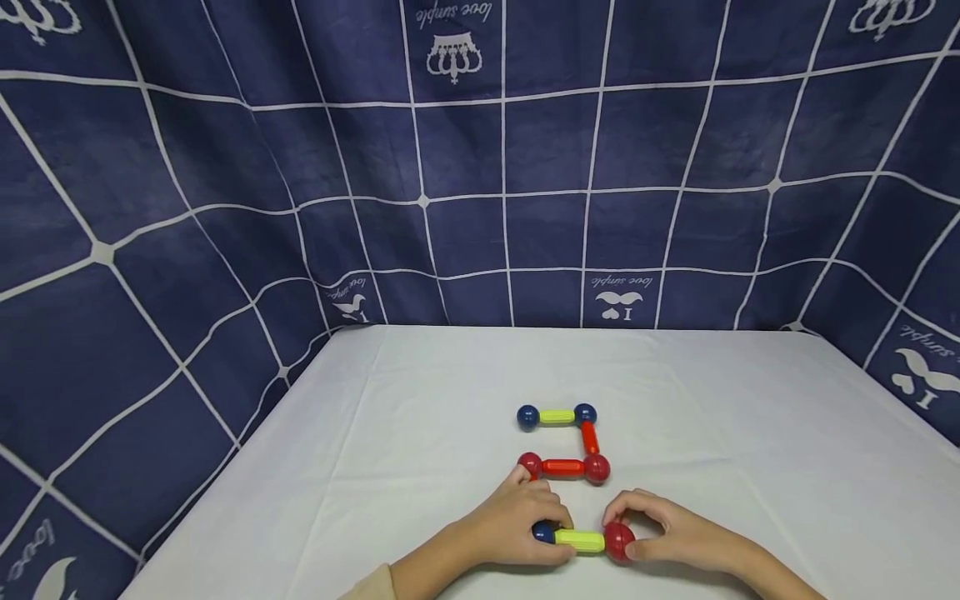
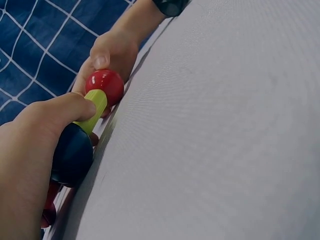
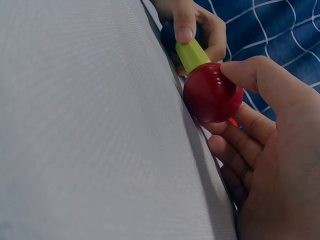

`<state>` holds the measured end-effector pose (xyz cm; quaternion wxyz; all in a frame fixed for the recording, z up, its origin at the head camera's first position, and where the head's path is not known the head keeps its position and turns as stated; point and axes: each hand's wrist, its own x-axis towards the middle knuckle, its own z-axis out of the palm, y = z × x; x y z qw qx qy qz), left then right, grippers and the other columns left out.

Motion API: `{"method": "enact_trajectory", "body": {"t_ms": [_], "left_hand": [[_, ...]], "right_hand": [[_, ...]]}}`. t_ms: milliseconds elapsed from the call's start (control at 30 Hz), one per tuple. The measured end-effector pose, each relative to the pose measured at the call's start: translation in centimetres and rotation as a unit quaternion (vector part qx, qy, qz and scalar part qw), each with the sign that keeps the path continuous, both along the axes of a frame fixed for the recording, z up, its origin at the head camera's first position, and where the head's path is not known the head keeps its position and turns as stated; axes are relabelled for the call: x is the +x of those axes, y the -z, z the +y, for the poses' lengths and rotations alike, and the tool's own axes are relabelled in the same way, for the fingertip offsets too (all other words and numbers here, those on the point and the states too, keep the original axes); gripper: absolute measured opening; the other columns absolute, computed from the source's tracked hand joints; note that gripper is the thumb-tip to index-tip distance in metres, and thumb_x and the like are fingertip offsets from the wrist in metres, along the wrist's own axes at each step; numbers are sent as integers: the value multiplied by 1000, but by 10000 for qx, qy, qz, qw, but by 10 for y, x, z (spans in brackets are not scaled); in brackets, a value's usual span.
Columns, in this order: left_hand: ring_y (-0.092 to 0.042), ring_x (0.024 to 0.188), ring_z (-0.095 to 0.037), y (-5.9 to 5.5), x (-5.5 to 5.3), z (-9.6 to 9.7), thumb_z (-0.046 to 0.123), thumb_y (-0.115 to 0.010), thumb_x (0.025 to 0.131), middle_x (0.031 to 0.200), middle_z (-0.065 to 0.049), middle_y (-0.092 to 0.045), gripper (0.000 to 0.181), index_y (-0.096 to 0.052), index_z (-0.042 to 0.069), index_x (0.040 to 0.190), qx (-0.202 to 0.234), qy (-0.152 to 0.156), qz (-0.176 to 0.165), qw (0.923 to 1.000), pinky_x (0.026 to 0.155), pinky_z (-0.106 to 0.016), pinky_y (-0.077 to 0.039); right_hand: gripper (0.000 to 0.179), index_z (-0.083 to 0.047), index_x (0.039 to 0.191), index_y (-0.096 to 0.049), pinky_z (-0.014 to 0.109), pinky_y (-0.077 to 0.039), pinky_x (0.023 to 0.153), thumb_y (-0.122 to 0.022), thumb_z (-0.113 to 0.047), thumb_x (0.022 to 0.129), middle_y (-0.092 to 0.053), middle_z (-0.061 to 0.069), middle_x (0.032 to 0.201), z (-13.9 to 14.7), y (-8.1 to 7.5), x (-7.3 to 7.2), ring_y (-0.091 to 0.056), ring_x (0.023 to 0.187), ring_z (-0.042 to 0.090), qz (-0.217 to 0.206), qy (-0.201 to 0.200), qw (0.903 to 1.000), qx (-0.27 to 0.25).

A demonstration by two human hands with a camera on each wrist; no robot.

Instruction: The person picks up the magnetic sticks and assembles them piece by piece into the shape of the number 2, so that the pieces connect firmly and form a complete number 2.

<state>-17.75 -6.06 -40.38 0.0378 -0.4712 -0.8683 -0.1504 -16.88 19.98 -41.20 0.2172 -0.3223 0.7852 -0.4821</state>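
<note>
My left hand (image 1: 521, 521) grips a yellow-green ribbed rod (image 1: 587, 542), its thumb lying along the rod in the left wrist view. At the rod's left end, partly covered by that hand, is a dark blue ball (image 2: 73, 155). A glossy red ball (image 3: 212, 93) joins the right end, and my right hand (image 1: 671, 533) holds it between thumb and fingers. Just beyond the left hand sits another red ball (image 1: 529, 463), with a bit of red below it mostly hidden by the fingers. A red rod (image 1: 562, 468) links that ball to a red ball (image 1: 597, 469) on its right.
Farther back, an upright red rod (image 1: 589, 439) runs up to a blue ball (image 1: 585, 414). From there a yellow-green rod (image 1: 557, 416) leads left to another blue ball (image 1: 528, 417). All lie on a white-covered table (image 1: 420, 400), enclosed by a navy checked curtain (image 1: 555, 150).
</note>
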Motion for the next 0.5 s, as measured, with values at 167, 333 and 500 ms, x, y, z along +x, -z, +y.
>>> {"method": "enact_trajectory", "body": {"t_ms": [167, 333, 500], "left_hand": [[-39, 72, 9, 0, 0, 1, 51, -55, 82, 71, 25, -52, 24, -65, 30, 87, 35, -24, -60, 10000, 71, -16, -24], [-41, 76, 9, 1, 0, 0, 51, -52, 85, 75, 24, -51, 24, -64, 31, 90, 298, -90, -130, 9994, 75, -16, -25], [-45, 79, 6, -2, 0, -1, 38, -53, 88, 78, 19, -55, 14, -64, 28, 87, 1157, -432, -142, 9922, 76, -15, -29]], "right_hand": [[26, -11, 112, -54, 15, -39, 83, -56, -15, 86, -55, 2, 108, 1, 0, 0, -46, 98, 4, -44, 4, 10000, -71], [26, -7, 114, -53, 16, -41, 79, -49, -13, 89, -55, 1, 107, 1, 0, -2, -48, 94, 5, -155, 65, 9993, -340], [24, 4, 113, -49, 17, -45, 78, -41, -7, 94, -57, 6, 103, 1, 0, -6, -53, 90, 6, 266, 311, 9949, -926]]}}
